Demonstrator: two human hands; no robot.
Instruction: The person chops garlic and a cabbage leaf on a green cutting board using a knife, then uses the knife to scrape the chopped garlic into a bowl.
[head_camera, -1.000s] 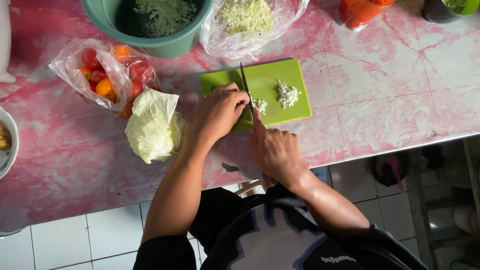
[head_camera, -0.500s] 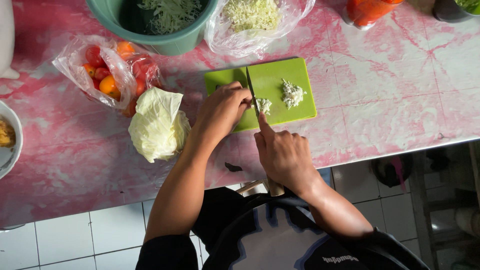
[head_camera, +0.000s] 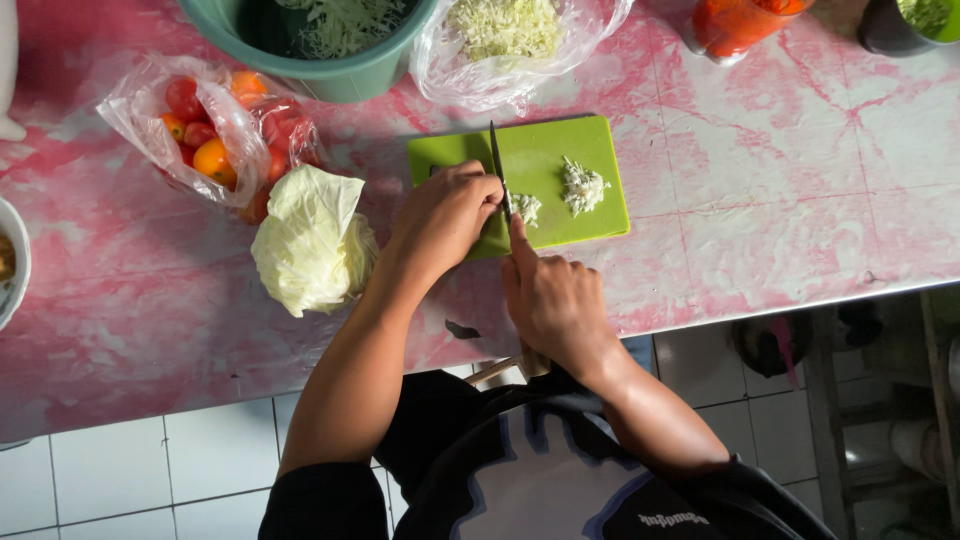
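A green cutting board lies on the pink marbled counter. My left hand rests curled on the board's left part, fingertips against the blade; what it presses down is hidden beneath it. My right hand grips a knife, index finger stretched along its spine, blade pointing away from me across the board. Just right of the blade sits a small heap of chopped cabbage, and a larger chopped pile lies further right.
A cabbage piece lies left of the board, beside a clear bag of tomatoes. At the back stand a green basin of shredded cabbage, a bag of shredded cabbage and a red-filled jar. The counter edge runs at right.
Both hands stay at the board with the knife in the same spot; only the view has shifted slightly.
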